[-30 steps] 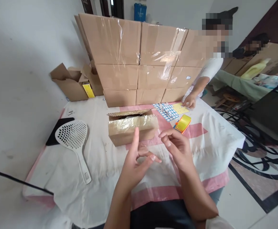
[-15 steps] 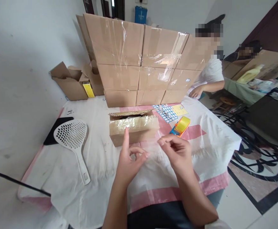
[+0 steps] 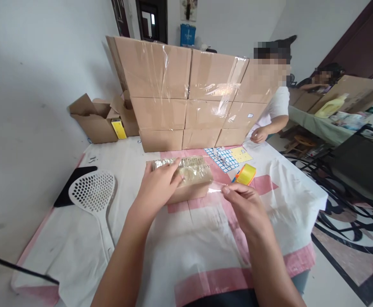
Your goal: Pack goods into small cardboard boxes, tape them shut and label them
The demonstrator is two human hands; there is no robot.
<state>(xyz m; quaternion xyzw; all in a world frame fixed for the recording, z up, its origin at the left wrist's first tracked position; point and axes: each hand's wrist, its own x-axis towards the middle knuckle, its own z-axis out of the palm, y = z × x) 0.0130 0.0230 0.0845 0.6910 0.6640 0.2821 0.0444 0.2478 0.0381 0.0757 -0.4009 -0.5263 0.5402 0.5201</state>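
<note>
A small cardboard box (image 3: 194, 170) sits on the cloth in the middle, its top flaps lying down with shiny clear tape across them. My left hand (image 3: 161, 181) rests on the box top, fingers spread over the flaps. To the right of the box, my right hand (image 3: 242, 198) pinches a strip of clear tape (image 3: 217, 187) that stretches from the box's right end. Just beyond that hand lies an orange tape dispenser with a yellow roll (image 3: 246, 175).
A white slotted skimmer (image 3: 93, 192) lies at left on a black flat thing (image 3: 66, 192). Stacked, taped cartons (image 3: 167, 106) form a wall behind the box. Open cartons (image 3: 93, 121) stand back left. A sticker sheet (image 3: 223, 158) lies near the wall. Another person's hand (image 3: 259, 134) is at back right.
My left hand has moved from in front of the box onto its top, and the raised flap has come down. My right hand now holds the clear tape taut beside the box.
</note>
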